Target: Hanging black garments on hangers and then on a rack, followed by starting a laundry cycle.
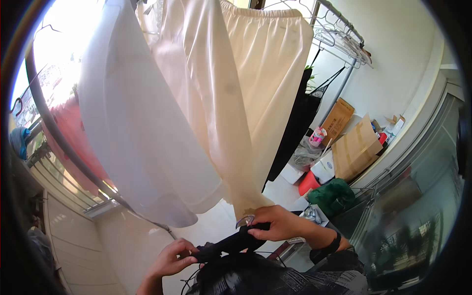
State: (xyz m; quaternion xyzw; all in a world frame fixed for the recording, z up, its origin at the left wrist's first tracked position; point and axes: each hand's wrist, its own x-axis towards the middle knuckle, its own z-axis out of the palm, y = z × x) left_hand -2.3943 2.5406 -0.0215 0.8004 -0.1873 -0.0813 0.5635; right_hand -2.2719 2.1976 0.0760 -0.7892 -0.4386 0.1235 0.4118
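Note:
My left hand (177, 257) pinches one end of a black garment (230, 241) between thumb and fingers, low in the view. At its other end my right hand (271, 223) grips the cloth, close to a thin hanger hook (244, 220). The garment is stretched between both hands in front of my body. Just above hang a white sheer garment (136, 129), a cream satin garment (210, 110) and a cream skirt or pair of trousers (269, 55) with a gathered elastic waist. The cream cloth reaches down to my right hand.
Empty hangers (341, 40) hang on a metal rail (341, 16), near a black strappy garment (295, 121). Cardboard boxes (356, 147), a green plastic bag (332, 197) and a red container (308, 183) stand at the right, beside glass doors (409, 206). Pink cloth (73, 140) hangs by the window railing.

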